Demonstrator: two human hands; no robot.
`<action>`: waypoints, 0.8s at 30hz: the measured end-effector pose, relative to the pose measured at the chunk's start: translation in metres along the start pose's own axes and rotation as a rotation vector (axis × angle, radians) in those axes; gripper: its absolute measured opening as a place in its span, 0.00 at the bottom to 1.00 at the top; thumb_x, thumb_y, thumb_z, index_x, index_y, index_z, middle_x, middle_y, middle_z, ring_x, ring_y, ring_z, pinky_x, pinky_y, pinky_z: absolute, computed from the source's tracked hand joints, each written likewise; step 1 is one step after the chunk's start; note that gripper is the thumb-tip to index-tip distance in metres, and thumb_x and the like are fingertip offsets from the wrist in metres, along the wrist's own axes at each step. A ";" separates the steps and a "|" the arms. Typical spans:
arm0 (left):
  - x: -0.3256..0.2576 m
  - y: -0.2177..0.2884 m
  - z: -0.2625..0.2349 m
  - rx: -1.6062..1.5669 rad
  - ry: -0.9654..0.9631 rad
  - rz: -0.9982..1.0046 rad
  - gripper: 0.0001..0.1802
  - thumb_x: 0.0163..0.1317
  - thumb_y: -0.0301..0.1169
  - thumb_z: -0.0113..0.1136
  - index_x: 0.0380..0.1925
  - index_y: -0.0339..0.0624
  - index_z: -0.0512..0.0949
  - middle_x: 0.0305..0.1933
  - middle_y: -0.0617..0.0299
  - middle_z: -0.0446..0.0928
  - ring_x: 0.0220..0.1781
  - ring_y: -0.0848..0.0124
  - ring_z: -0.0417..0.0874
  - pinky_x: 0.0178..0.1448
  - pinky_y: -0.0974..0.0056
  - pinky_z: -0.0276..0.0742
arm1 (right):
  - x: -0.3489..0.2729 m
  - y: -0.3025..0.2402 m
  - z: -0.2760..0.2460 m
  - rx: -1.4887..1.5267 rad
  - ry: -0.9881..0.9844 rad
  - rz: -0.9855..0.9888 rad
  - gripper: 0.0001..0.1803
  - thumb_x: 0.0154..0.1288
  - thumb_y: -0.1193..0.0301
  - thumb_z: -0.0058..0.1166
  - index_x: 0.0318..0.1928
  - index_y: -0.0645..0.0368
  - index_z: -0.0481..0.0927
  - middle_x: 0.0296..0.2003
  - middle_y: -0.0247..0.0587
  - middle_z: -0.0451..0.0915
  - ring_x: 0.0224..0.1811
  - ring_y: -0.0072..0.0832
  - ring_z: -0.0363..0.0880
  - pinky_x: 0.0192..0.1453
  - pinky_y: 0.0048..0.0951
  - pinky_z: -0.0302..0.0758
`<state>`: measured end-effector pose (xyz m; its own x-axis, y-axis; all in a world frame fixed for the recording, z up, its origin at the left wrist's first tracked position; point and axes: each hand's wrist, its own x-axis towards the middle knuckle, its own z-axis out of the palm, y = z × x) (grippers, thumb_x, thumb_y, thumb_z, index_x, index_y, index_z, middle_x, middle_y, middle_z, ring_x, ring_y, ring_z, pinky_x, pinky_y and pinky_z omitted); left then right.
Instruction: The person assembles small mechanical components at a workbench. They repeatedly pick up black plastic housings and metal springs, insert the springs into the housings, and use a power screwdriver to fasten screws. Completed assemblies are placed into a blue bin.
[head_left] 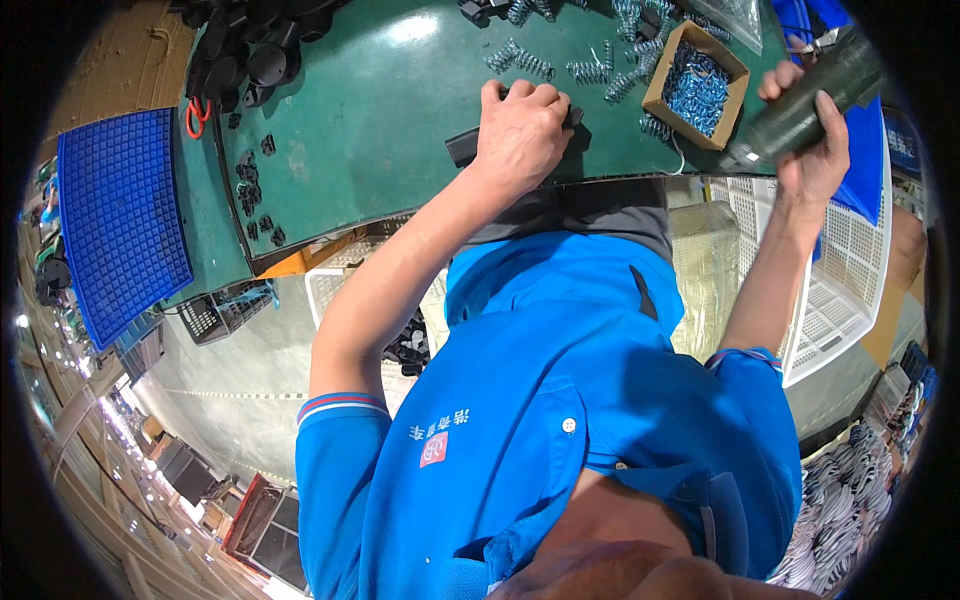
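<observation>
A black part (463, 148) is covered by the left hand (522, 130), whose fingers are curled over it; one end is left exposed to the left of the knuckles and another bit to the right. The part is rested on the green table (370, 120), close to its near edge. By the right hand (818, 165) a dark green, cylindrical power tool (815, 100) is grasped, with the fingers and thumb wrapped around its body. The tool is held tilted, its tip pointed down toward the left hand and blurred, so whether the table is touched by it cannot be told.

Between the two hands, nearer to the right one, a cardboard box (737, 90) is placed, filled with small blue screws (695, 92). Beyond the left hand and to its right, coil springs (590, 72) are scattered. Far to the left of that hand, larger black parts (267, 66) are heaped, with red-handled scissors (197, 118) laid beside them and small black pieces (248, 182) strewn nearer. Below the right hand, a white perforated crate (828, 320) is seen beside the table.
</observation>
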<state>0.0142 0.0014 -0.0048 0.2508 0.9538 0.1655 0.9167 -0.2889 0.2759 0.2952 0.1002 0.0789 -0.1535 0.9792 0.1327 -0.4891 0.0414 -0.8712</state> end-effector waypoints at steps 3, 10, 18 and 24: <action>0.005 -0.002 0.002 -0.037 -0.012 0.019 0.18 0.49 0.37 0.69 0.41 0.47 0.80 0.36 0.64 0.77 0.46 0.62 0.76 0.54 0.51 0.65 | 0.001 0.022 0.040 -0.012 -0.040 -0.114 0.24 0.63 0.68 0.51 0.56 0.70 0.66 0.39 0.52 0.73 0.43 0.40 0.74 0.53 0.40 0.72; 0.001 -0.002 -0.001 -0.074 -0.016 -0.021 0.18 0.48 0.36 0.69 0.40 0.48 0.80 0.36 0.64 0.76 0.46 0.62 0.76 0.55 0.52 0.64 | -0.001 0.071 0.115 -0.131 0.080 -0.369 0.20 0.62 0.68 0.61 0.50 0.69 0.74 0.31 0.44 0.81 0.29 0.30 0.79 0.35 0.29 0.77; 0.001 -0.002 0.000 -0.102 0.011 -0.031 0.16 0.48 0.36 0.70 0.39 0.48 0.80 0.36 0.65 0.77 0.46 0.64 0.77 0.55 0.53 0.64 | -0.003 0.072 0.130 -0.250 0.067 -0.351 0.27 0.59 0.65 0.62 0.53 0.69 0.72 0.31 0.43 0.80 0.31 0.31 0.79 0.35 0.30 0.77; 0.001 -0.003 -0.001 -0.099 -0.016 -0.037 0.17 0.49 0.36 0.69 0.40 0.48 0.80 0.36 0.65 0.77 0.47 0.64 0.77 0.54 0.53 0.64 | -0.009 0.064 0.148 -0.215 0.086 -0.349 0.35 0.55 0.59 0.66 0.56 0.69 0.70 0.30 0.42 0.79 0.30 0.31 0.79 0.36 0.30 0.77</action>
<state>0.0113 0.0037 -0.0045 0.2229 0.9649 0.1386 0.8905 -0.2594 0.3738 0.1385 0.0642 0.0922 0.0663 0.9115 0.4058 -0.3077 0.4056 -0.8607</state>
